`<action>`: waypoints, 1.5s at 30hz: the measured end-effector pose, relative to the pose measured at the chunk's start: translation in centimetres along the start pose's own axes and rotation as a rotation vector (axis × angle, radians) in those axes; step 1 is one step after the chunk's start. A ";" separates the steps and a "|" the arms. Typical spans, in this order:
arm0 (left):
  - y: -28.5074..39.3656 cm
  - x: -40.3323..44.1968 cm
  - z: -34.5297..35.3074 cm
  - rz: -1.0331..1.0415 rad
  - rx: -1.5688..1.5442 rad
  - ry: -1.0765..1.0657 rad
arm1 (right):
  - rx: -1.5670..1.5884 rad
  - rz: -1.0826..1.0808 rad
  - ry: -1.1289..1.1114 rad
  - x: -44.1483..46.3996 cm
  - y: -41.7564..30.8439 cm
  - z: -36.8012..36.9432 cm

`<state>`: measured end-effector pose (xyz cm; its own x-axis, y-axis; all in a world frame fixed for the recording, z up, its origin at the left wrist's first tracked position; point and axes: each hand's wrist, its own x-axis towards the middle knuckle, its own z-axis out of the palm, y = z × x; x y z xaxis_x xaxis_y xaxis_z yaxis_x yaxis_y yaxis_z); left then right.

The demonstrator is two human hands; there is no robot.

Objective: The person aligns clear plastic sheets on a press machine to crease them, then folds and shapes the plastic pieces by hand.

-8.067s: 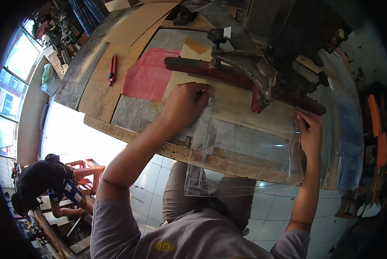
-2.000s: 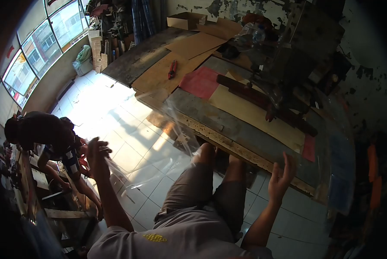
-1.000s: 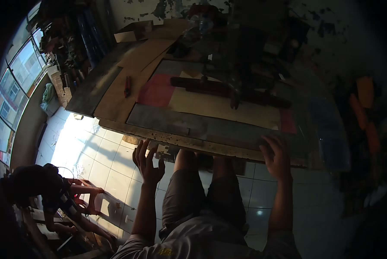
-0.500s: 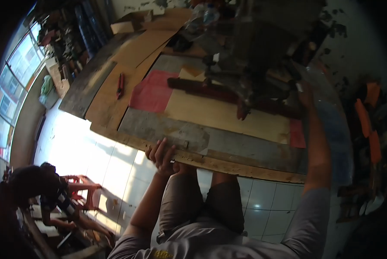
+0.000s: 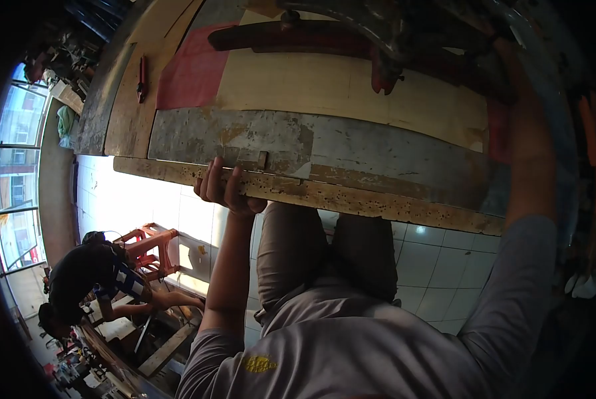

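My left hand (image 5: 228, 189) has its fingers curled over the wooden front edge (image 5: 351, 197) of the worktable, the thumb side low against it. My right arm stretches far up the right side, and my right hand (image 5: 506, 56) is in shadow near the right end of a dark metal bar (image 5: 318, 34). Its fingers cannot be made out. The bar, part of a heavy metal machine (image 5: 396, 33), lies across a cream sheet (image 5: 298, 80) with a red piece (image 5: 195, 70) at its left end. A worn grey plate (image 5: 371, 143) lies nearer to me.
A red cutter-like tool (image 5: 142, 80) lies on brown board (image 5: 126, 103) at the left. Below left, another person (image 5: 95, 279) bends over beside a red stool (image 5: 150, 249). Orange objects (image 5: 587, 130) stand at the far right. White floor tiles (image 5: 418, 259) show under the table.
My view has tipped downward, so table and machine appear higher in the frame. My left hand stays on the table edge. The other person's head is bent lower.
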<state>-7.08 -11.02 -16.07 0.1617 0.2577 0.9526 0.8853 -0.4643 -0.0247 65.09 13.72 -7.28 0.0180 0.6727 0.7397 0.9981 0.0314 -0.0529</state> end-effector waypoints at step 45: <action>0.5 0.2 -0.4 -0.027 0.003 -0.020 | 0.077 0.112 0.083 0.8 -1.5 0.0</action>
<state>-6.83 -11.53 -15.81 0.1462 0.2872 0.9466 0.8907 -0.4545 0.0003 63.57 14.20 -6.57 0.1374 0.6115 0.7792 0.9822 0.0177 -0.1871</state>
